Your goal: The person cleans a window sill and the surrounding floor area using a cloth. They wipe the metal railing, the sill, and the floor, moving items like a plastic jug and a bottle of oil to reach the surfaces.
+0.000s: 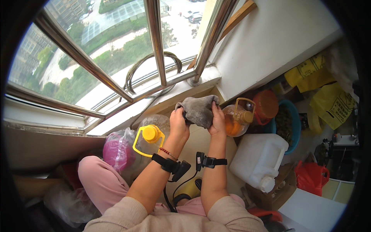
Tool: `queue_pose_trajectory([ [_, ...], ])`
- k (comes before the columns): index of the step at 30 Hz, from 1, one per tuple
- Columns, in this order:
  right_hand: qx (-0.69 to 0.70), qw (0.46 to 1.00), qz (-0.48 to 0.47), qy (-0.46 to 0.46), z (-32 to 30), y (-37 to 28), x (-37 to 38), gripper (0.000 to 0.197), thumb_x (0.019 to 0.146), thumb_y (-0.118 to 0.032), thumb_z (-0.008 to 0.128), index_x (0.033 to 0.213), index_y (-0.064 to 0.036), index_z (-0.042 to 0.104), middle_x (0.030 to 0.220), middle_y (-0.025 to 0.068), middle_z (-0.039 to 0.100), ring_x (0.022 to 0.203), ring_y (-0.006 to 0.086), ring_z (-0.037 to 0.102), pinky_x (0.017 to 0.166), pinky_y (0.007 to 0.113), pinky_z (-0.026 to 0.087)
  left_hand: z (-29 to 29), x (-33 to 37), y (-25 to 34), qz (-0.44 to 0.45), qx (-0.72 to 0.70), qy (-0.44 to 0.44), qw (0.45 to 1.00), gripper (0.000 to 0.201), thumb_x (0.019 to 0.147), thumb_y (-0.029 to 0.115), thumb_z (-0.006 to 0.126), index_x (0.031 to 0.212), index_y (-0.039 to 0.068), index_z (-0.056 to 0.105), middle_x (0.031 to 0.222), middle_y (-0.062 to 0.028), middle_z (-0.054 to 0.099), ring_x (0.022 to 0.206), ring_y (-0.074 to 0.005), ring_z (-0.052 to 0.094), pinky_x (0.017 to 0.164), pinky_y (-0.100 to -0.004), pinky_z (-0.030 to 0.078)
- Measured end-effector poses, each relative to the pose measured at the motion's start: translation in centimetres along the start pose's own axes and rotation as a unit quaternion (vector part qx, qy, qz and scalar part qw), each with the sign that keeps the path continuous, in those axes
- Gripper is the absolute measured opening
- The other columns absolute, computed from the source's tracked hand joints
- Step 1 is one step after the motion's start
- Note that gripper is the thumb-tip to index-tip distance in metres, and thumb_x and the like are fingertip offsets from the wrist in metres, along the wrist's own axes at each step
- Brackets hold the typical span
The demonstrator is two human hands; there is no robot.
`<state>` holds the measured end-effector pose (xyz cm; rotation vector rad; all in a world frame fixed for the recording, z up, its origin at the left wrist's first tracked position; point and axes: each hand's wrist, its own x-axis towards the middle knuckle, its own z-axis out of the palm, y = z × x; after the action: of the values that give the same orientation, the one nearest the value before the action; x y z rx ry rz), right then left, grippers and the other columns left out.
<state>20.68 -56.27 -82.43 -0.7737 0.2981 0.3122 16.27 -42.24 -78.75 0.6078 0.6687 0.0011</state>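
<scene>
A grey, plush-looking cloth [196,110] is stretched between my two hands in front of me, folded over and sagging in the middle. My left hand [179,124] is closed on its left end, my right hand [217,118] on its right end. Just left of my left hand stands a clear plastic jug [160,123] with a yellow cap and handle. Close to my right hand is another clear jug [236,120] with an orange cap and something orange inside. The undersides of my fingers are partly hidden by the cloth.
Steel railing bars [156,42] and a window ledge run ahead, with a coiled metal hose [133,75] behind them. To the right are a white jerrycan [258,156], a red-lidded jar [266,105], a blue basin [294,127] and yellow bags [333,105]. A pink bag [116,150] lies left.
</scene>
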Motion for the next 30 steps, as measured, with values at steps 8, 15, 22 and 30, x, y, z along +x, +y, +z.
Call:
queue_pose_trajectory([
  [8,-0.186,0.982,0.015,-0.014,1.4,-0.8,-1.2,0.029,0.099,-0.027,0.068,0.114,-0.0016,0.067,0.099,0.0059,0.070,0.078,0.0164,0.069,0.069,0.030,0.058,-1.1,0.0,-2.7,-0.085,0.069,-0.038,0.993,0.049,0.100,0.029,0.062,0.136,0.001,0.046,0.135,-0.0129,0.050,0.118,-0.0222,0.054,0.097,-0.0435,0.048],
  [15,-0.343,0.937,0.063,-0.030,-0.2,-0.1,-2.0,0.030,0.094,-0.019,0.072,0.116,0.0001,0.068,0.105,0.0049,0.070,0.090,0.0148,0.068,0.076,0.029,0.055,-0.8,-1.3,-2.9,0.085,0.201,-0.035,0.975,0.035,0.096,0.009,0.063,0.128,-0.001,0.054,0.123,-0.0157,0.059,0.107,-0.0227,0.061,0.090,-0.0362,0.053],
  [22,-0.220,0.973,0.070,0.006,-6.1,4.2,1.4,0.033,0.095,-0.006,0.066,0.126,0.0016,0.060,0.110,0.0080,0.068,0.097,0.0159,0.065,0.086,0.032,0.053,-1.0,-12.1,5.7,0.475,0.748,-0.031,0.463,0.073,0.072,0.013,0.085,0.138,0.008,0.054,0.139,-0.0214,0.044,0.127,-0.0393,0.045,0.101,-0.0448,0.042],
  [30,-0.337,0.933,0.057,0.113,-7.8,9.7,3.5,0.038,0.097,-0.007,0.063,0.133,0.0049,0.057,0.123,0.0101,0.066,0.106,0.0185,0.064,0.094,0.031,0.049,-3.9,-10.6,11.6,0.315,0.819,-0.043,0.478,0.041,0.067,0.025,0.088,0.098,0.008,0.068,0.102,-0.0101,0.053,0.096,-0.0312,0.053,0.074,-0.0412,0.051],
])
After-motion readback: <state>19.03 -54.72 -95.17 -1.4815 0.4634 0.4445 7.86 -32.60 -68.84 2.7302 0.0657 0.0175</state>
